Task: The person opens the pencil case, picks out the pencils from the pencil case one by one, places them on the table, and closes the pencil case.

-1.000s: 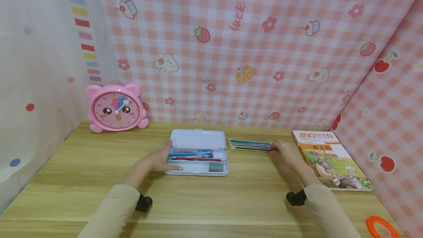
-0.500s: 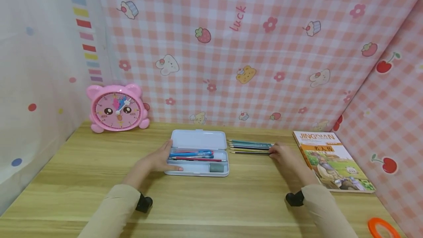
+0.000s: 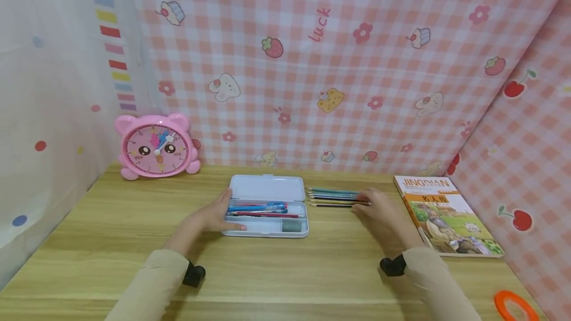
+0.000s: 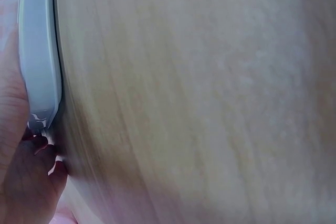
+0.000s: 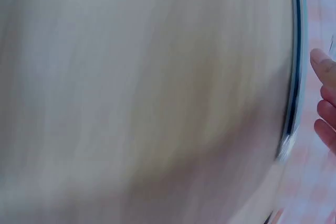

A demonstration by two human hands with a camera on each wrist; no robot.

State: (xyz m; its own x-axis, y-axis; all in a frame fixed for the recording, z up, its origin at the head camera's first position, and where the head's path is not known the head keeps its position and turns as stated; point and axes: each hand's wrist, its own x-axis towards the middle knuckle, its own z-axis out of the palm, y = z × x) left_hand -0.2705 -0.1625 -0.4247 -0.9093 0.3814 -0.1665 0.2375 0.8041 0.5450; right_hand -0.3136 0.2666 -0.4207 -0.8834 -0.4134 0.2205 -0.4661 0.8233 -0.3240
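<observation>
A white pencil case [image 3: 267, 188] lies with its lid folded back. Several pens and a grey-green block [image 3: 292, 226] are inside. My left hand [image 3: 214, 214] holds its left end, the thumb over the front compartment and the other fingers around the side; in the left wrist view, curled fingers [image 4: 37, 166] meet the case's corner. Right of the case, several pencils [image 3: 332, 192] lie side by side, tips left, with a black pencil [image 3: 330, 205] nearest me. My right hand [image 3: 374, 207] is over their right ends. In the right wrist view its thumb and fingers [image 5: 328, 111] are apart, beside the pencils.
A pink clock [image 3: 158, 150] stands at the back left against the wall cloth. To the right of my right hand lies a book [image 3: 450, 219]. An orange ring [image 3: 515, 306] is at the front right of the wooden table [image 3: 285, 276].
The black pencil has come away from the row toward me and now lies slightly apart. My right hand has shifted a little left over the pencils. The left hand stays at the case.
</observation>
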